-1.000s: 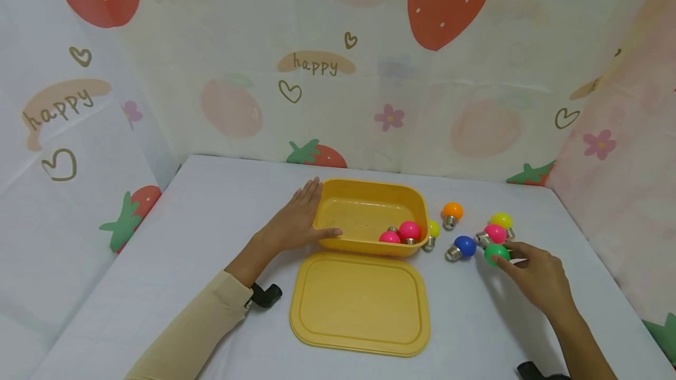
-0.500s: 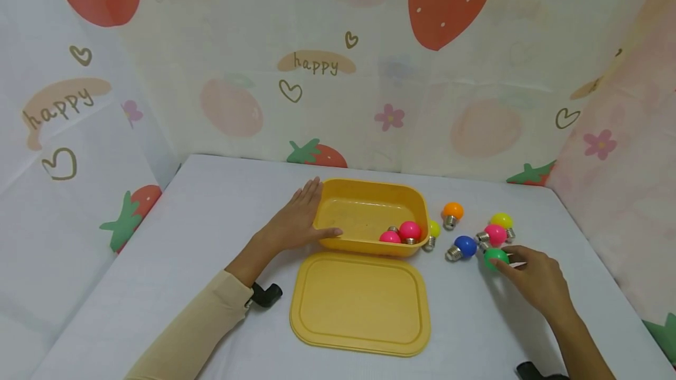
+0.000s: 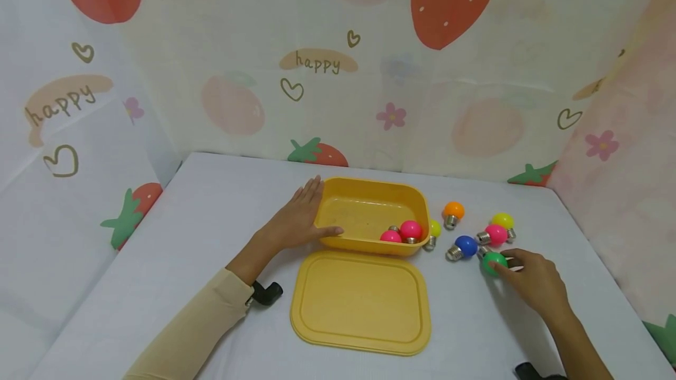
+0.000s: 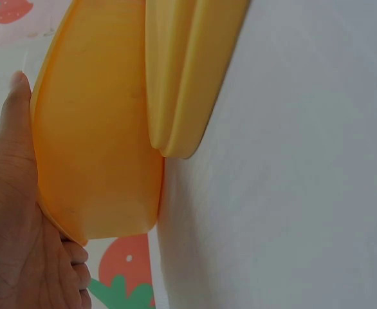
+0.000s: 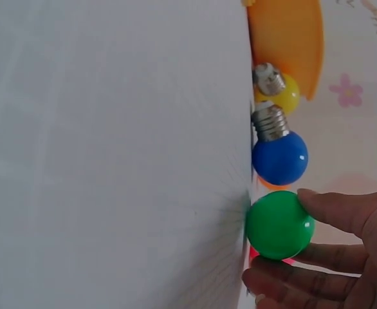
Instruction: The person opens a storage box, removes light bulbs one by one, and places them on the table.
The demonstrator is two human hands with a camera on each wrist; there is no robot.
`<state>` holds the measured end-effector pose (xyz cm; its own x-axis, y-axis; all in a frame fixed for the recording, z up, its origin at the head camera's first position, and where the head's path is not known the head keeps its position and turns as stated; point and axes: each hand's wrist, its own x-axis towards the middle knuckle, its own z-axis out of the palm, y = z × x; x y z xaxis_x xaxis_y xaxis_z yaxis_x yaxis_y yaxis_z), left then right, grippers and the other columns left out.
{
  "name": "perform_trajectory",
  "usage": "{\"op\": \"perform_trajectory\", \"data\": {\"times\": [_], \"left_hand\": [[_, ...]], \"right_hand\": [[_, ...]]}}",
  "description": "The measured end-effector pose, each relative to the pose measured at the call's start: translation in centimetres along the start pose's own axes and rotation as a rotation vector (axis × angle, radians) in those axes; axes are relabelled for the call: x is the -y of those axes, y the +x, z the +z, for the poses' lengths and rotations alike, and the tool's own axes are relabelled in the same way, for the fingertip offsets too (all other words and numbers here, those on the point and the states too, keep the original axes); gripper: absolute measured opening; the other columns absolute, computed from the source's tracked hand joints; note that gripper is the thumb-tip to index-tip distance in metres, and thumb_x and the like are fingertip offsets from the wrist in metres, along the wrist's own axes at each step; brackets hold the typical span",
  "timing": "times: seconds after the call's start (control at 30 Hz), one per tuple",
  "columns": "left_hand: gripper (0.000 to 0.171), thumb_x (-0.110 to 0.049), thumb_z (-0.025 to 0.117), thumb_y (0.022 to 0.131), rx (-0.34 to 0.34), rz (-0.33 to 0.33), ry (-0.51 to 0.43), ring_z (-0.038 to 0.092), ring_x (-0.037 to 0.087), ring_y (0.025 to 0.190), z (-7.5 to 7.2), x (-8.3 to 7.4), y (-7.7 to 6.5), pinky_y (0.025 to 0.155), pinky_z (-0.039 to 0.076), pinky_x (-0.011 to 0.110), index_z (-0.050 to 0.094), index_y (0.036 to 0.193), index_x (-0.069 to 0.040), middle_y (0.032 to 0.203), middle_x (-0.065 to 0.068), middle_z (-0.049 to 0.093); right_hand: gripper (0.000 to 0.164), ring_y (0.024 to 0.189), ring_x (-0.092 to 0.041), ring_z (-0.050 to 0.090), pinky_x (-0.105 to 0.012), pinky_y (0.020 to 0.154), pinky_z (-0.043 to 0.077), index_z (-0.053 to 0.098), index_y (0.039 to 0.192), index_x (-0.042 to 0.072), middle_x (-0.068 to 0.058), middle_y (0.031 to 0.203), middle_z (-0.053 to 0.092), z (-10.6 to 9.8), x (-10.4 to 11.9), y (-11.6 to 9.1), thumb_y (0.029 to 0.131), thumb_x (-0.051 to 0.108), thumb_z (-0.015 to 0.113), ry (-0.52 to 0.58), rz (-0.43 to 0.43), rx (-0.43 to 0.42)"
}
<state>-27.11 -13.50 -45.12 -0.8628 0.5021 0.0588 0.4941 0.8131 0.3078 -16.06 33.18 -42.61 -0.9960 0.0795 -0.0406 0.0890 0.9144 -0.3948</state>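
Observation:
My right hand [image 3: 534, 280] pinches a green light bulb [image 3: 494, 264] between thumb and fingers, low over the white table. In the right wrist view the thumb touches the top of the green bulb [image 5: 280, 225], with the fingers underneath. My left hand [image 3: 297, 219] lies with straight fingers along the left end of a yellow plastic box [image 3: 338, 244], its thumb across the front rim. Two pink bulbs [image 3: 411, 230] lie inside the box, at the front right. The left wrist view shows the hand [image 4: 15, 193] against the outside of the box [image 4: 98, 129].
A yellow lid [image 3: 361, 304] lies flat in front of the box. Right of the box are a blue bulb [image 3: 466, 246], an orange bulb [image 3: 453, 211], a pink bulb [image 3: 496, 234] and two yellow bulbs [image 3: 502, 220]. Patterned cloth [image 3: 327, 104] stands behind the table [image 3: 237, 192].
The right hand, with the green bulb, has shifted slightly towards the person, away from the pink bulb. The left hand and box stay in place.

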Motion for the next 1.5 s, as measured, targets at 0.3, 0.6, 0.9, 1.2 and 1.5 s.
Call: {"op": "perform_trajectory", "data": {"times": [0.3, 0.6, 0.9, 1.2, 1.5], "left_hand": [[0.123, -0.086, 0.040, 0.087, -0.002, 0.001, 0.000, -0.004, 0.028, 0.156, 0.1, 0.0, 0.0, 0.126, 0.003, 0.044, -0.002, 0.160, 0.003, 0.169, 0.018, -0.005], [0.119, -0.079, 0.048, 0.090, 0.000, -0.004, -0.003, -0.005, 0.028, 0.156, 0.1, -0.1, 0.0, 0.126, 0.002, 0.043, -0.002, 0.160, 0.003, 0.169, 0.018, -0.006], [0.120, -0.080, 0.048, 0.089, -0.004, 0.000, -0.003, -0.004, 0.029, 0.156, 0.0, -0.2, -0.1, 0.126, 0.003, 0.044, -0.001, 0.160, 0.003, 0.169, 0.019, -0.004], [0.122, -0.083, 0.045, 0.088, 0.005, 0.003, 0.009, -0.005, 0.028, 0.156, 0.0, -0.1, -0.1, 0.126, 0.003, 0.044, -0.002, 0.160, 0.003, 0.169, 0.018, -0.007], [0.120, -0.080, 0.047, 0.090, 0.013, -0.001, 0.014, -0.004, 0.029, 0.156, -0.2, -0.2, -0.1, 0.126, 0.003, 0.043, -0.003, 0.160, 0.003, 0.169, 0.018, -0.007]], "right_hand": [[0.063, 0.099, -0.047, 0.064, -0.046, 0.065, 0.054, 0.065, 0.123, -0.009, -0.029, 0.108, 0.070, 0.0, 0.1, 0.2, 0.095, 0.048, 0.068, -0.021, 0.016, 0.023], [0.069, 0.100, -0.046, 0.063, -0.049, 0.068, 0.054, 0.064, 0.127, -0.009, -0.032, 0.116, 0.067, -0.4, 0.3, 0.3, 0.100, 0.055, 0.056, -0.018, 0.040, 0.053], [0.063, 0.105, -0.051, 0.061, -0.048, 0.065, 0.056, 0.063, 0.128, -0.009, -0.034, 0.118, 0.066, -1.6, 0.9, -0.2, 0.102, 0.049, 0.055, -0.032, 0.031, 0.028], [0.057, 0.103, -0.050, 0.064, -0.051, 0.063, 0.057, 0.063, 0.128, -0.007, -0.031, 0.114, 0.068, -3.2, 2.0, -0.4, 0.103, 0.044, 0.057, -0.056, -0.052, -0.048], [0.057, 0.094, -0.042, 0.070, -0.039, 0.055, 0.055, 0.064, 0.127, -0.005, -0.024, 0.107, 0.073, -4.0, 4.9, 0.2, 0.101, 0.046, 0.060, -0.032, -0.163, -0.052]]}}
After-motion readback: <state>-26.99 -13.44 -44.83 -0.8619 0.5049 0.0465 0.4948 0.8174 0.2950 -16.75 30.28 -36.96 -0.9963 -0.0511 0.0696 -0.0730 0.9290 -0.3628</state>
